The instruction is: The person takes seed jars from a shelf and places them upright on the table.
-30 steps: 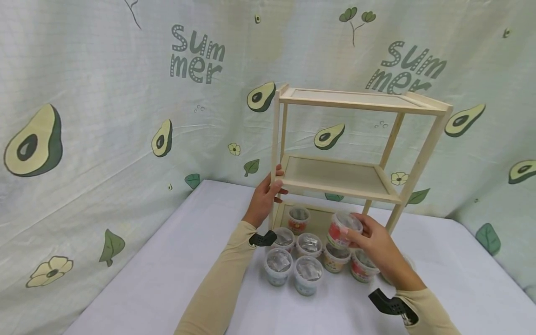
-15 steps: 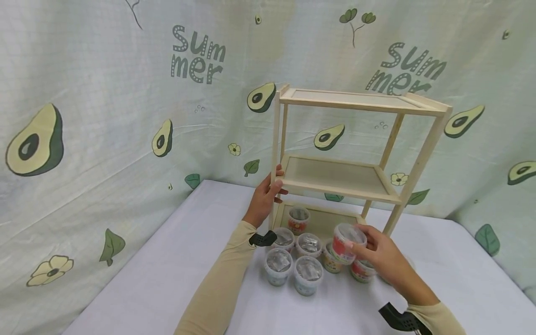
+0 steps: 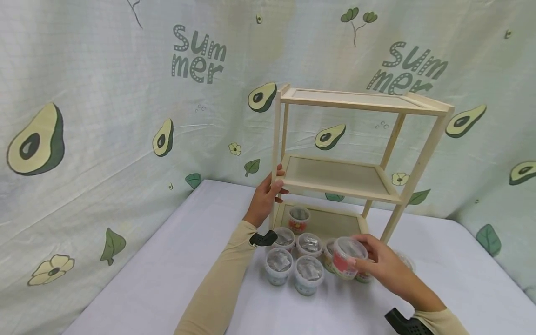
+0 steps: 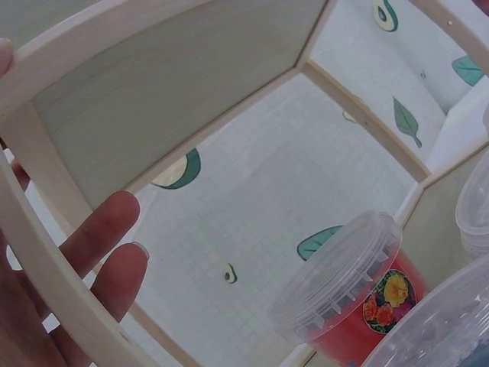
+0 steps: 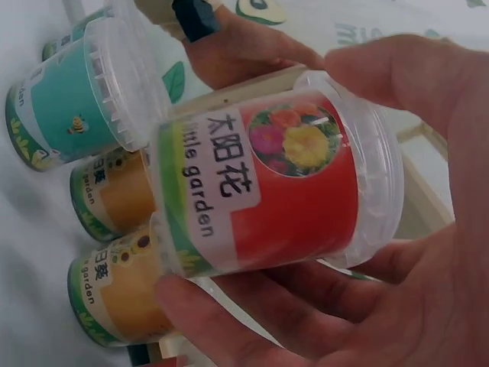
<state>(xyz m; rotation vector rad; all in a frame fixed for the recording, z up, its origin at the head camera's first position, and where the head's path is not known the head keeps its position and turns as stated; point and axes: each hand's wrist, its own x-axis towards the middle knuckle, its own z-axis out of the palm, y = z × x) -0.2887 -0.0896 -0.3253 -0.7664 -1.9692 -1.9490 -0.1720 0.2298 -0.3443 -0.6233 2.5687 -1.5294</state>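
Observation:
A wooden three-tier shelf rack (image 3: 339,178) stands on the table. My left hand (image 3: 263,199) grips its left front post at middle-shelf height, and finger ends (image 4: 122,275) show past the post in the left wrist view. My right hand (image 3: 387,270) holds a clear-lidded plastic tub (image 3: 344,266) by its side, thumb near the lid rim. Its red label (image 5: 294,214) shows flowers and "Little garden". In the head view the held tub partly covers other tubs behind it. On the bottom shelf, at the left, sits another red-labelled tub (image 3: 298,221).
Several lidded tubs crowd in front of the rack, including a blue one (image 3: 309,275) and a teal one (image 5: 72,103). Orange-labelled tubs (image 5: 126,287) stand alongside. Another tub (image 3: 406,261) is partly hidden behind my right hand. A printed curtain (image 3: 125,93) hangs behind the table.
My right hand has brought the red-labelled tub down and toward me, slightly to the right, away from above the bottom shelf. My left hand has stayed on the post.

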